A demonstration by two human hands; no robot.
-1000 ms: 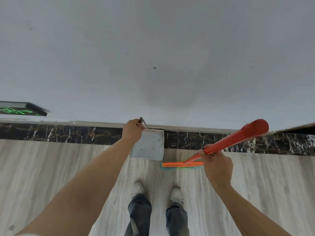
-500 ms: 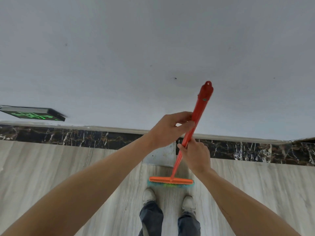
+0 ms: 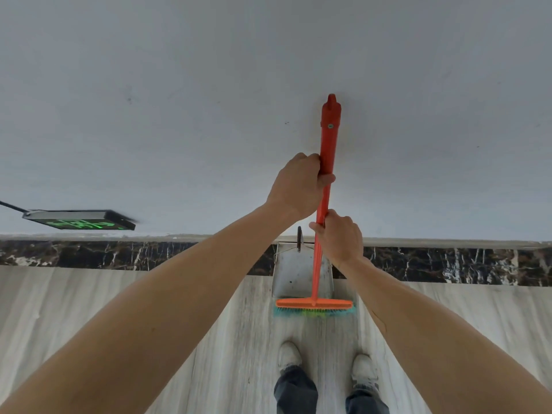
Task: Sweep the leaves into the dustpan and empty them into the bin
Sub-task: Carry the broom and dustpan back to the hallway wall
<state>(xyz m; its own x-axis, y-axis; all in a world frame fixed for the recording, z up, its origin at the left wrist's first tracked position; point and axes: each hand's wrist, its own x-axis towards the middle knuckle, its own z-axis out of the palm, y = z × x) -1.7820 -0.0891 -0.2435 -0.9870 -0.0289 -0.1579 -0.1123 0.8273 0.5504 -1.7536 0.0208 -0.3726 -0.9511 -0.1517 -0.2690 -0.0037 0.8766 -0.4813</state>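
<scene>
Plastic broom (image 3: 327, 162), head view: light, stiff shaft, soft bristles at pan (image 3: 294, 271) mouth, 6 o'clock of it. L hand (image 3: 297, 185) clamped high, R hand (image 3: 342, 239) clamped lower. Grip mid-shaft. No leaves or bin visible.

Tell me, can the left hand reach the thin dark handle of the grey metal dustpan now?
Probably yes, but not at once. The left hand grips the red broom handle, so it must let go first. The thin dark handle of the grey metal dustpan stands uncovered just below that hand.
</scene>
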